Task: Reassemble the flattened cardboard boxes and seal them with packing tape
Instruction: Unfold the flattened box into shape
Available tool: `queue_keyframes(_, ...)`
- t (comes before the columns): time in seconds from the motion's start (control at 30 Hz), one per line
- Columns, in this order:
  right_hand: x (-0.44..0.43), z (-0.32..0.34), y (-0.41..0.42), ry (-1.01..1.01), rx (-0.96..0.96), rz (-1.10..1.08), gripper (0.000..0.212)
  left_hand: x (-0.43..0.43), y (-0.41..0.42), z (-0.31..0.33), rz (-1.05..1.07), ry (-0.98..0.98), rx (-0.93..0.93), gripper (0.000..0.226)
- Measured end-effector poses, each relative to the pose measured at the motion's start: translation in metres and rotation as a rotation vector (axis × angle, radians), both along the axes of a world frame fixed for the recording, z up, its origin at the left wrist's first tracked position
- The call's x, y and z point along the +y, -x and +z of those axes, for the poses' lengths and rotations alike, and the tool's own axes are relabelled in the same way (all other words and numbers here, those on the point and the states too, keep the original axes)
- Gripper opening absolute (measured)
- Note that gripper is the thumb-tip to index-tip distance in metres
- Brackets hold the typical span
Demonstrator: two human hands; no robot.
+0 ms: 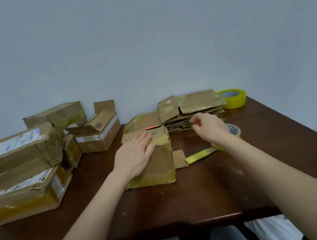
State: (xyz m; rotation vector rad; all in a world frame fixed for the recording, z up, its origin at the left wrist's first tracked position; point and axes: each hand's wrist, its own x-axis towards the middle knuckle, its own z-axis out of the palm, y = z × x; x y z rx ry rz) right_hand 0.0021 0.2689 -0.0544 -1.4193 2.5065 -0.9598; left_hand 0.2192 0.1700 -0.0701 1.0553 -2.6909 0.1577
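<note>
Two hands at one taped box

Desk [184, 197], dark wood, is carrying everything. Several assembled boxes [17, 154] are sitting along its left edge, two of them stacked; an open box [98, 131] behind them is standing with its flaps up. Flattened stack [190, 109] is lying at the far edge, right of middle. Small box [159, 160], wrapped in yellowish tape, is lying mid-desk, just in front of that stack.

Left hand [136, 155] is pressing flat on the small box, fingers straight and close together. Right hand [208, 125] is hovering at the stack's near edge, fingers curled and tips drawn together; cannot tell whether it is pinching anything.

Far tape roll [233, 98] is sitting at the far right corner, just beside the stack. Near tape roll [234, 130] is showing behind the right wrist. Tape strip [200, 154] is running from the small box's side flap toward that wrist.
</note>
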Motion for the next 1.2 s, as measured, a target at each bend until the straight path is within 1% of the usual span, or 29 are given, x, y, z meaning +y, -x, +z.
queue_keyframes(0.03,0.008,-0.001,0.008,-0.121,0.074,-0.092,0.031,0.002,0.000,0.002,-0.001,-0.017,-0.007,0.053)
queue_keyframes(0.1,0.022,-0.008,0.017,-0.363,0.163,-0.179,0.024,0.002,0.000,0.006,-0.002,-0.040,-0.028,0.054)
queue_keyframes(0.17,0.029,-0.020,0.024,-0.478,0.203,-0.189,0.017,-0.001,-0.001,0.007,0.009,-0.047,-0.028,0.056)
queue_keyframes(0.2,0.029,-0.027,0.028,-0.484,0.216,-0.187,0.020,-0.003,-0.003,0.008,0.019,-0.058,-0.015,0.058)
queue_keyframes(0.27,0.029,-0.034,0.036,-0.426,0.239,-0.209,0.026,-0.007,-0.008,0.010,0.007,-0.072,-0.001,0.062)
queue_keyframes(0.37,0.024,-0.025,0.042,-0.245,0.253,-0.231,0.031,-0.016,-0.017,0.011,-0.039,0.003,-0.058,0.093)
queue_keyframes(0.4,0.021,-0.019,0.042,-0.175,0.236,-0.215,0.033,-0.017,-0.019,0.011,-0.024,-0.020,-0.050,0.093)
queue_keyframes(0.47,0.013,-0.003,0.039,-0.035,0.213,-0.175,0.032,-0.021,-0.021,0.006,0.000,-0.097,-0.025,0.081)
queue_keyframes(0.5,0.008,0.004,0.037,0.010,0.212,-0.157,0.032,-0.022,-0.020,0.004,0.003,-0.110,-0.003,0.081)
queue_keyframes(0.53,0.003,0.009,0.034,0.019,0.214,-0.137,0.032,-0.021,-0.019,0.003,0.014,-0.108,0.002,0.080)
queue_keyframes(0.6,-0.004,0.014,0.031,-0.053,0.192,-0.116,0.032,-0.021,-0.018,0.002,0.032,-0.103,-0.014,0.071)
queue_keyframes(0.63,-0.005,0.013,0.031,-0.093,0.161,-0.115,0.032,-0.023,-0.019,0.001,0.028,-0.099,-0.013,0.071)
queue_keyframes(0.67,-0.006,0.011,0.032,-0.105,0.110,-0.119,0.032,-0.023,-0.018,0.003,0.022,-0.085,-0.024,0.077)
queue_keyframes(0.7,-0.006,0.008,0.032,-0.087,0.054,-0.118,0.031,-0.023,-0.018,0.005,0.018,-0.075,-0.040,0.080)
queue_keyframes(0.73,-0.005,0.005,0.033,-0.052,0.007,-0.130,0.031,-0.024,-0.018,0.006,0.022,-0.076,-0.053,0.075)
queue_keyframes(0.8,-0.005,0.000,0.034,-0.043,-0.026,-0.128,0.029,-0.024,-0.015,0.007,0.023,-0.079,-0.062,0.057)
queue_keyframes(0.83,-0.005,-0.002,0.034,-0.038,-0.043,-0.115,0.026,-0.024,-0.014,0.008,0.020,-0.078,-0.061,0.053)
queue_keyframes(0.9,-0.007,-0.004,0.036,0.113,-0.175,-0.101,0.018,-0.024,-0.011,0.008,0.024,-0.074,-0.072,0.052)
queue_keyframes(0.97,-0.009,-0.001,0.037,0.279,-0.325,-0.139,0.021,-0.023,-0.008,0.009,0.012,-0.061,-0.085,0.052)
queue_keyframes(1.0,-0.010,0.000,0.039,0.335,-0.371,-0.153,0.023,-0.023,-0.007,0.009,-0.003,-0.059,-0.088,0.052)
queue_keyframes(1.07,-0.010,0.005,0.039,0.414,-0.443,-0.152,0.020,-0.022,-0.006,0.010,-0.035,-0.071,-0.061,0.051)
queue_keyframes(1.1,-0.010,0.008,0.039,0.437,-0.466,-0.139,0.018,-0.021,-0.005,0.010,-0.038,-0.076,-0.040,0.051)
queue_keyframes(1.2,-0.011,0.006,0.040,0.310,-0.345,-0.103,0.013,-0.020,-0.005,0.011,-0.024,-0.090,-0.016,0.050)
